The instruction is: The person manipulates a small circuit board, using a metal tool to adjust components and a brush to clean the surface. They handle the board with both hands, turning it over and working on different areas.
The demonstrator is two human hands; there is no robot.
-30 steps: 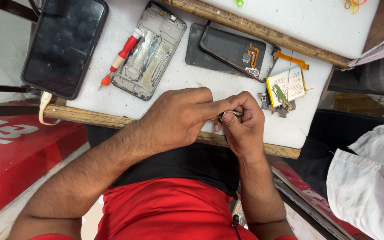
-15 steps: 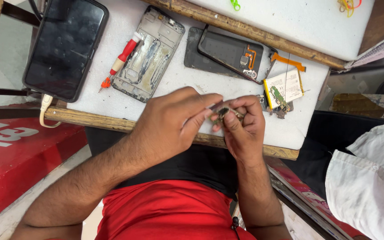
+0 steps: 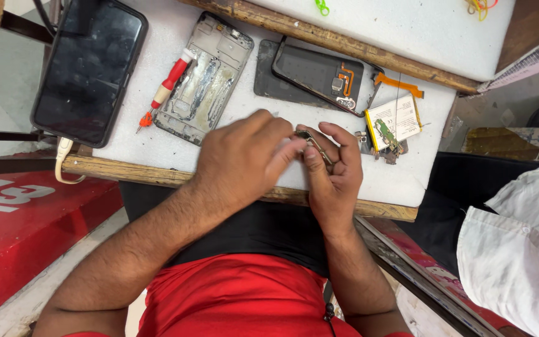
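Note:
My left hand (image 3: 244, 156) and my right hand (image 3: 335, 171) meet over the front of a white work board (image 3: 407, 181). Between their fingertips is a small thin metal part (image 3: 314, 143). My left thumb and forefinger pinch one end of it. My right thumb and fingers hold it from below, with the forefinger raised. Just right of my hands lie a small white and yellow pack (image 3: 395, 117) and loose circuit bits (image 3: 387, 148).
On the board lie an open phone frame (image 3: 204, 78), a red screwdriver (image 3: 167, 86), a dark back cover (image 3: 316, 72) with orange flex, and a black phone (image 3: 88, 68). Another person's white sleeve (image 3: 519, 249) is at the right. A red surface (image 3: 26, 224) lies at the left.
Both hands have shifted slightly further onto the board. My right forefinger has lifted and the fingers have spread, so the metal part shows more.

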